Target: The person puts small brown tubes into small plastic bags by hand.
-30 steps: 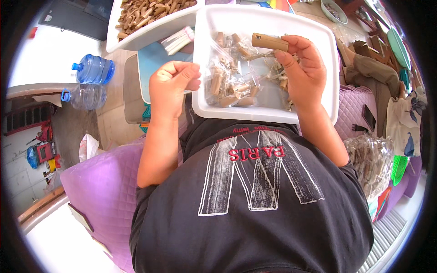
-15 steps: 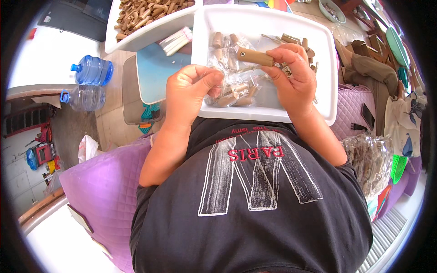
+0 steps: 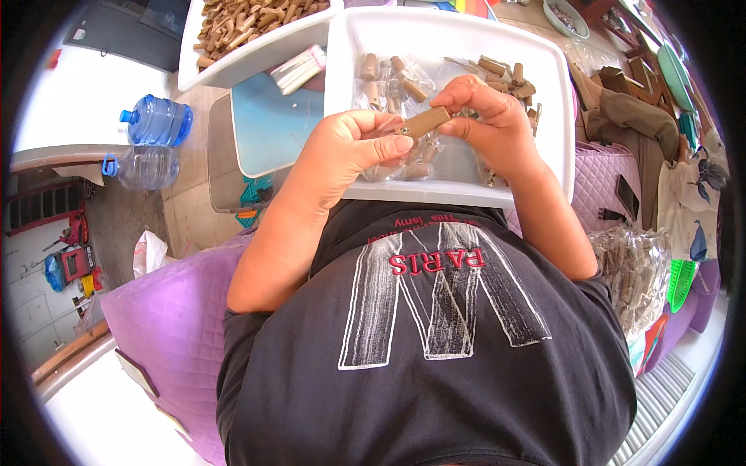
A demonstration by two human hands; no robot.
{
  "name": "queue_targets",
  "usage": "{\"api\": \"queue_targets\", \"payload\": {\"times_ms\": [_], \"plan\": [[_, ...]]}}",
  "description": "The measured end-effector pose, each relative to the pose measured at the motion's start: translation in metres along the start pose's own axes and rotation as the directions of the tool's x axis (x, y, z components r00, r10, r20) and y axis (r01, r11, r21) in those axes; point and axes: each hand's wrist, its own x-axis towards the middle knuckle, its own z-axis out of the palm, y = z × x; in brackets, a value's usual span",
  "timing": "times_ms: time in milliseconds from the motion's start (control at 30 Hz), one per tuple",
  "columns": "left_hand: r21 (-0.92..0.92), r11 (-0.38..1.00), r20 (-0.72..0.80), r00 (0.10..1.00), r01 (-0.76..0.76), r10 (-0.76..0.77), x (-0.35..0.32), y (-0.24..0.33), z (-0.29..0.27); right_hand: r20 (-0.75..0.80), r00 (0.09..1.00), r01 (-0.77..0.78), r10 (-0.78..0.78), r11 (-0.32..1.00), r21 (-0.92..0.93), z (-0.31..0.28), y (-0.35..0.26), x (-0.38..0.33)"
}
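Observation:
Over the white tray (image 3: 571,116), both my hands meet at a brown, wood-coloured tapered handle (image 3: 423,123) with a small metal-rimmed hole at its left end. My left hand (image 3: 353,147) is closed, thumb and fingers pinching clear plastic film, apparently a small bag, at that left end. Whether the end sits inside the film, I cannot tell. At the opposite end, my right hand (image 3: 493,120) grips the handle between thumb and forefinger. Beneath my hands lie several bagged handles (image 3: 396,81) and, towards the tray's far right, a pile of loose brown pieces (image 3: 513,78).
A white bin (image 3: 260,54) full of brown pieces stands at the far left, near a bundle of clear bags (image 3: 299,70) on a blue board (image 3: 276,124). Two water bottles (image 3: 159,120) lie on the left. A large bag of brown pieces (image 3: 633,268) rests by my right elbow.
The handle has moved down and turned, its left end now at my left fingers. My left hand has shifted right and closed in on it; my right hand's grip has slid to the far end.

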Motion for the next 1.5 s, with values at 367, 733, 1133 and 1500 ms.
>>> {"api": "queue_targets", "payload": {"times_ms": [367, 733, 1133, 1500], "plan": [[-0.259, 0.966, -0.073, 0.997, -0.01, -0.009, 0.005, -0.009, 0.011, -0.163, 0.977, 0.118, -0.135, 0.987, -0.113, 0.011, 0.0, -0.003], [-0.254, 0.965, -0.128, 0.991, -0.067, 0.035, 0.006, -0.014, 0.015, -0.132, 0.986, -0.092, 0.101, 0.993, 0.073, 0.005, -0.003, -0.009], [-0.35, 0.923, -0.22, 0.972, -0.158, 0.083, 0.005, -0.017, 0.013, -0.254, 0.958, -0.237, 0.135, 0.87, -0.432, 0.001, -0.022, -0.009], [-0.115, 0.964, -0.318, 0.928, -0.241, 0.194, 0.003, -0.014, 0.026, -0.139, 0.921, 0.234, -0.363, 0.804, -0.547, 0.022, -0.019, 0.009]]}}
